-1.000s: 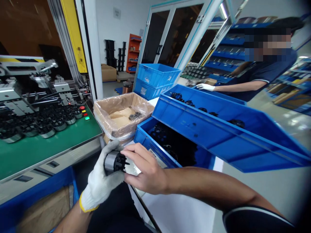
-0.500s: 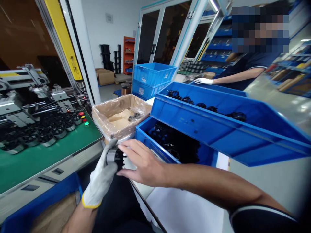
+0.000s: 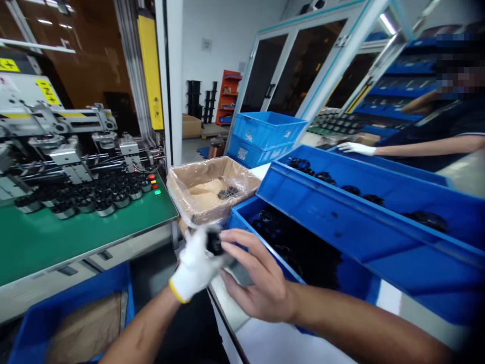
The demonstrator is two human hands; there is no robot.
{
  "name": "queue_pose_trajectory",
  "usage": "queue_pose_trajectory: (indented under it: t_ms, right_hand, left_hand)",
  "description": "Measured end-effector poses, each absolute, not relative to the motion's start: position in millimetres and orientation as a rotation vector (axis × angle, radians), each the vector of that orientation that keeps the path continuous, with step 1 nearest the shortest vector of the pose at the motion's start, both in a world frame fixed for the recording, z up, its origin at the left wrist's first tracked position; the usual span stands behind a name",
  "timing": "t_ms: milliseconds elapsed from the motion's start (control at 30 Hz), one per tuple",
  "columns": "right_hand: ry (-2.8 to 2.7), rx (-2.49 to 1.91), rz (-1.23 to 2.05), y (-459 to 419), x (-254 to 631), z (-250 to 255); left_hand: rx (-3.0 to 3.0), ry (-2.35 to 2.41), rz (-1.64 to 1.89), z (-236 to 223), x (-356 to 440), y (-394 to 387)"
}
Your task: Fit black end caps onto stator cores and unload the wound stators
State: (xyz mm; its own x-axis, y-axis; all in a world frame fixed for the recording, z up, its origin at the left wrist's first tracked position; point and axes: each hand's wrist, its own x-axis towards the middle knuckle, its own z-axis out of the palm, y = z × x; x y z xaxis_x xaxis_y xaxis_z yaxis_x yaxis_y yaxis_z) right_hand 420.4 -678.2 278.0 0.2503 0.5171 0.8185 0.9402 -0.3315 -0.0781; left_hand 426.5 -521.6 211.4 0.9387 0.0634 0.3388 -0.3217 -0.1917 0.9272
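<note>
In front of my body, my left hand (image 3: 200, 263), in a white glove with a yellow cuff, is closed around a stator-like round part (image 3: 214, 242). Only the dark, blurred end of the part shows; the glove covers the rest. My bare right hand (image 3: 255, 275) comes in from the right with bent fingers. Its fingertips meet the part's near edge, with the thumb lower down. Close behind both hands is a plastic-lined carton (image 3: 197, 217) with several ring parts inside. A blue bin (image 3: 265, 242) holding black parts lies just beyond my right hand.
A long blue bin (image 3: 341, 222) rests above the lower one. On the left, a green worktop (image 3: 30, 242) carries rows of black-and-silver parts (image 3: 104, 207) under machine clamps. Below it sits a blue crate (image 3: 34, 323) with cardboard. A co-worker's gloved hand (image 3: 356, 148) is at the right back.
The view has turned left, showing more of the machine. Both hands, still together at the part, appear further right and slightly lower. The part is now more hidden by the glove.
</note>
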Motion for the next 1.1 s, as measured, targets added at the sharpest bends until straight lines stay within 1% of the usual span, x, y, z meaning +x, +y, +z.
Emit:
queue_pose_trajectory:
  t_ms: [133,233,333,433,567,633,700,833,900,1000,1100]
  right_hand:
    - [-1.169,-2.023,-0.807,-675.1,422.5,272.4]
    - [-1.203,-1.999,-0.709,-670.8,428.1,263.1]
    - [-1.243,-1.903,-0.674,-669.3,431.3,256.4]
    - [-1.179,-1.883,-0.536,-671.3,429.7,256.5]
    - [-1.153,-1.908,-0.402,-673.9,426.0,261.3]
    - [-1.164,-1.900,-0.400,-673.7,425.8,263.7]
    - [-1.195,-1.870,-0.416,-673.2,427.1,266.5]
    - [-1.313,-1.804,-0.583,-673.5,431.4,271.7]
    - [-1.370,-1.804,-0.693,-674.5,433.0,272.8]
    - [-1.438,-1.821,-0.770,-676.2,434.0,273.6]
    - [-1.388,-1.884,-0.695,-677.7,434.4,275.7]
  left_hand:
    - [1.722,-0.134,0.530,228.3,418.2,-491.8]
    - [1.901,-0.227,0.691,240.6,403.3,-484.9]
    - [2.061,-0.297,0.667,249.5,390.6,-484.9]
    - [2.050,-0.396,0.631,257.4,388.1,-479.3]
    - [2.017,-0.696,0.726,266.4,393.0,-465.0]
    - [2.044,-0.764,0.783,266.4,393.7,-461.3]
    - [1.978,-0.726,0.764,261.1,392.3,-461.5]
    - [1.702,-0.521,0.425,242.2,389.3,-467.8]
    - [1.706,-0.424,0.344,235.2,390.2,-471.0]
    - [1.782,-0.389,0.386,230.7,393.6,-474.0]
    - [1.738,-0.464,0.414,229.1,395.8,-474.2]
